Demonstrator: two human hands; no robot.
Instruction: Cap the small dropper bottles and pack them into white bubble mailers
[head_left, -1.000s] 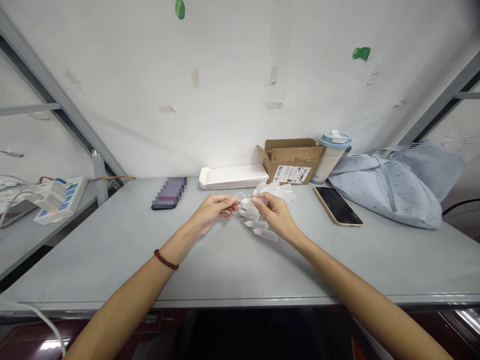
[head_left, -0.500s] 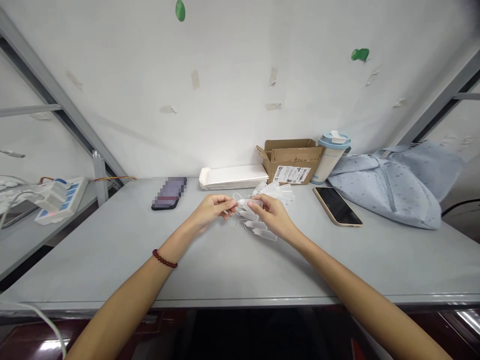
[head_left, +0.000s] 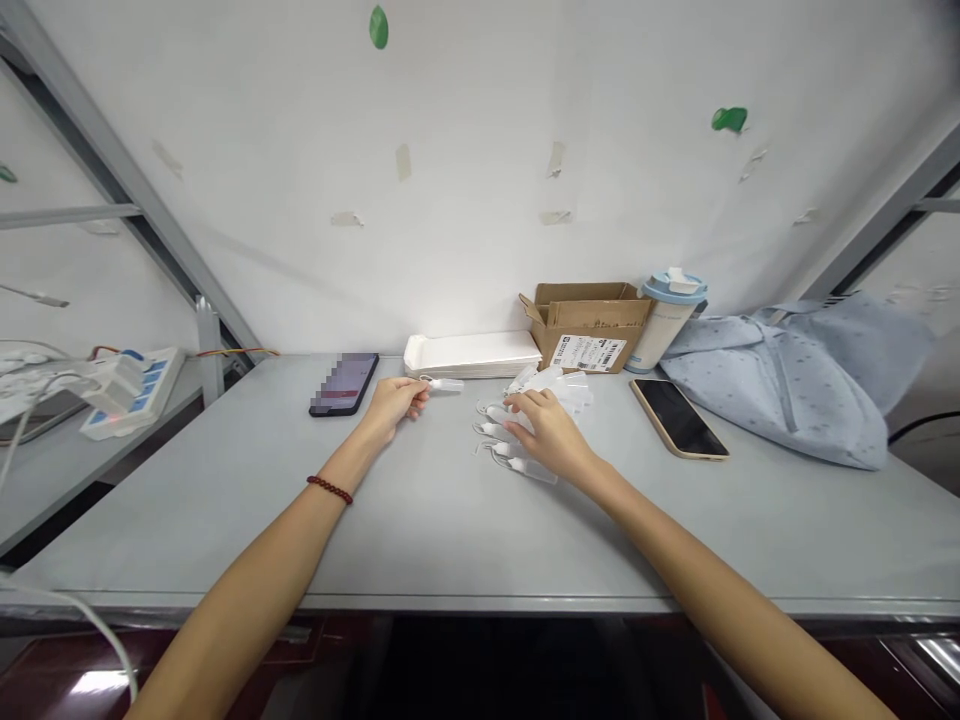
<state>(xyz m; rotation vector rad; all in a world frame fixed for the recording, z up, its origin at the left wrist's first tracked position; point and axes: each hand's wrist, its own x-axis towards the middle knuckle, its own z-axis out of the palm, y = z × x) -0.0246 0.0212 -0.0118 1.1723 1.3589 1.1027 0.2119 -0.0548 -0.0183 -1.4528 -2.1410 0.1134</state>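
Between its thumb and fingers, my left hand (head_left: pixel 397 405) pinches a small translucent white tube (head_left: pixel 448 385) by its corded tip, just in front of the stack of white boxes. My right hand (head_left: pixel 549 428) is over several similar tubes (head_left: pixel 534 470) lying on the table, their thin looped cords toward the left. Its fingers are bent, with the thumb apart from the index finger around the end of one tube (head_left: pixel 497 413). More clear white pieces (head_left: pixel 574 388) are heaped behind my right hand, partly hidden by it.
Flat white boxes (head_left: pixel 480 350) are stacked by the wall, beside an open cardboard box (head_left: pixel 600 325) and a lidded cup (head_left: pixel 660 330). Phones lie at left (head_left: pixel 349 385) and right (head_left: pixel 679 418). A pale blue cloth bag (head_left: pixel 787 390) rests on the right; a power strip (head_left: pixel 142 395) is far left.
My left hand has moved left, carrying the tube out of my right hand's grasp. My right hand has stayed near the tubes, its thumb and index finger now spread.
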